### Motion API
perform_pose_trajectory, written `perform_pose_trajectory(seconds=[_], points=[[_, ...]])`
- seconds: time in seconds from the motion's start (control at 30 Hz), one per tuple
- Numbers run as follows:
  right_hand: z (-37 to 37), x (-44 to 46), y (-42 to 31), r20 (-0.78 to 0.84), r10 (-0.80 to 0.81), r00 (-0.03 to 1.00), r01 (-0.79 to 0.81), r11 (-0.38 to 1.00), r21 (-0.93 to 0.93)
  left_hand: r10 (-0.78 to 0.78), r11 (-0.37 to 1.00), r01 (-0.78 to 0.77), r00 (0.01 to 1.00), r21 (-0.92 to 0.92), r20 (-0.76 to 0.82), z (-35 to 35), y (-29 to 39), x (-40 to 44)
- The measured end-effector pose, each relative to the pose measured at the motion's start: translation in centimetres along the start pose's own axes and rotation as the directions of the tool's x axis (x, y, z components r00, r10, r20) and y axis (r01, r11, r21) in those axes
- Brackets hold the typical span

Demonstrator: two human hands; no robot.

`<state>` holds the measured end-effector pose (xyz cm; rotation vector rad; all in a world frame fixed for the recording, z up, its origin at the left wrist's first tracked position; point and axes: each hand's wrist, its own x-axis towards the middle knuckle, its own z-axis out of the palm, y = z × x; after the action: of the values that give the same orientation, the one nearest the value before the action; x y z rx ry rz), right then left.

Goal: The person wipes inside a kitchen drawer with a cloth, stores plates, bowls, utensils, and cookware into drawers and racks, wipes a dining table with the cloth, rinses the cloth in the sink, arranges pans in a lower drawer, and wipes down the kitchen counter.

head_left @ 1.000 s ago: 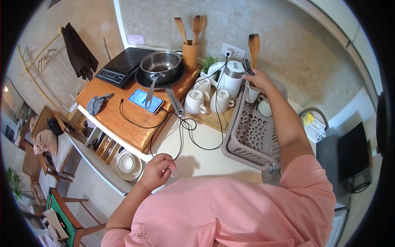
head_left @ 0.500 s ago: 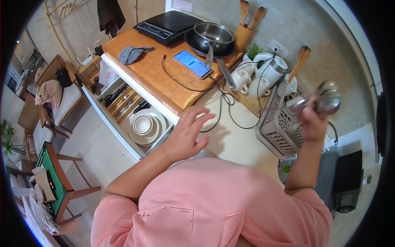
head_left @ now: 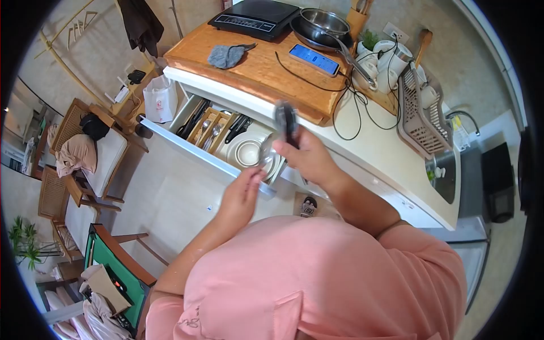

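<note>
In my right hand [head_left: 309,156] are shiny metal utensils, closed in the fingers above the open drawer. A dark, motion-blurred piece [head_left: 287,120] sticks up from the fist, and a shiny rounded metal piece [head_left: 268,148] points down to the left. My left hand [head_left: 241,195] meets the lower end of that rounded piece with fingers pinched together. Blur hides their exact kind. Beneath them, the drawer [head_left: 209,161] holds stacked white bowls [head_left: 248,153] and plates. Spoons [head_left: 212,136] lie in its wooden organizer [head_left: 224,126], beside black-handled utensils [head_left: 238,129].
The wooden board [head_left: 266,79] carries an induction cooktop [head_left: 255,18], pans [head_left: 324,25], a phone [head_left: 314,59] and a grey cloth [head_left: 226,55]. A cable [head_left: 357,107] trails over the counter. A dish basket [head_left: 422,113] stands beside the sink [head_left: 445,178].
My right hand has swung from the dish basket to above the drawer, carrying the metal utensils. My left hand has gone from spread fingers to a pinch. The view has turned toward the drawer.
</note>
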<state>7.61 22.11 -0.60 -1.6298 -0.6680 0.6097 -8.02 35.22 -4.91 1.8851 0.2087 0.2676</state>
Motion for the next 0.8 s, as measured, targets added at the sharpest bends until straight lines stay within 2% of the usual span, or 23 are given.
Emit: perform_pose_trajectory(seconds=[0.03, 0.07, 0.1, 0.13, 0.17, 0.23, 0.27, 0.3, 0.37, 0.4, 0.43, 0.5, 0.53, 0.57, 0.63, 0.7, 0.8], points=[[2.0, 0.6, 0.4, 0.017, 0.004, 1.0, -0.002, 0.994, -0.108, -0.107, 0.986, 0.111, 0.993, -0.124, 0.038, -2.5, -1.5, -1.2], [3.8, 1.4, 0.2, 0.021, 0.005, 1.0, -0.002, 0.993, -0.118, -0.207, 0.946, 0.221, 0.975, -0.239, 0.083, -4.8, -2.7, -2.0], [5.8, 2.1, -0.1, 0.04, 0.044, 0.998, -0.045, 0.999, 0.03, -0.21, 0.945, 0.222, 0.975, -0.24, 0.077, -7.1, -2.8, -2.7], [7.4, 2.8, -0.4, 0.049, 0.061, 0.997, -0.066, 0.991, 0.116, -0.311, 0.786, 0.389, 0.92, -0.48, 0.237, -9.5, -2.9, -3.2], [9.0, 3.5, -0.8, 0.057, 0.079, 0.995, -0.089, 0.976, 0.2, -0.353, 0.541, 0.543, 0.839, -0.641, 0.413, -11.6, -3.0, -3.6], [10.9, 4.9, -0.9, 0.142, 0.15, 0.978, -0.173, 0.971, 0.166, -0.394, 0.522, 0.578, 0.816, -0.627, 0.424, -14.1, -2.7, -3.7], [11.7, 5.6, -0.8, 0.168, 0.178, 0.97, -0.204, 0.967, 0.152, -0.413, 0.549, 0.629, 0.777, -0.551, 0.475, -15.3, -3.2, -3.5], [12.4, 6.3, -0.5, 0.185, 0.198, 0.963, -0.213, 0.975, 0.069, -0.431, 0.571, 0.672, 0.735, -0.472, 0.523, -16.3, -3.9, -3.0], [13.7, 8.5, 0.5, 0.225, 0.247, 0.943, -0.229, 0.968, -0.104, -0.468, 0.594, 0.693, 0.711, -0.409, 0.526, -18.3, -5.8, -1.4], [14.3, 10.3, 4.5, 0.193, 0.045, 0.98, -0.027, 0.995, -0.097, -0.507, 0.619, 0.708, 0.691, -0.34, 0.515, -19.3, -6.7, -0.3], [14.6, 11.6, 5.2, 0.192, 0.058, 0.98, -0.039, 0.995, -0.097, -0.51, 0.61, 0.715, 0.684, -0.34, 0.522, -20.4, -6.7, 1.1], [15.0, 14.5, 6.8, 0.133, 0.2, 0.971, -0.178, 0.971, -0.159, -0.525, 0.7, 0.704, 0.623, -0.122, 0.58, -23.2, -6.6, 4.7], [15.4, 16.3, 8.8, 0.093, 0.321, 0.942, -0.305, 0.94, -0.153, -0.421, 0.699, 0.681, 0.638, -0.217, 0.645, -24.6, -8.2, 6.7], [15.8, 18.0, 10.9, 0.083, 0.324, 0.942, -0.31, 0.939, -0.148, -0.42, 0.7, 0.683, 0.631, -0.21, 0.652, -26.2, -9.6, 8.6], [16.7, 21.8, 15.5, 0.201, 0.536, 0.82, -0.567, 0.808, 0.159, -0.553, 0.554, 0.813, 0.521, -0.18, 0.651, -29.4, -10.4, 13.1], [18.1, 25.6, 21.6, 0.221, 0.579, 0.785, -0.619, 0.75, 0.233, -0.609, 0.545, 0.833, 0.473, -0.097, 0.636, -31.9, -13.6, 16.6], [18.1, 31.3, 28.5, 0.252, 0.641, 0.725, -0.688, 0.69, 0.225, -0.631, 0.727, 0.687, 0.668, -0.001, 0.395, -34.4, -16.4, 19.8]])
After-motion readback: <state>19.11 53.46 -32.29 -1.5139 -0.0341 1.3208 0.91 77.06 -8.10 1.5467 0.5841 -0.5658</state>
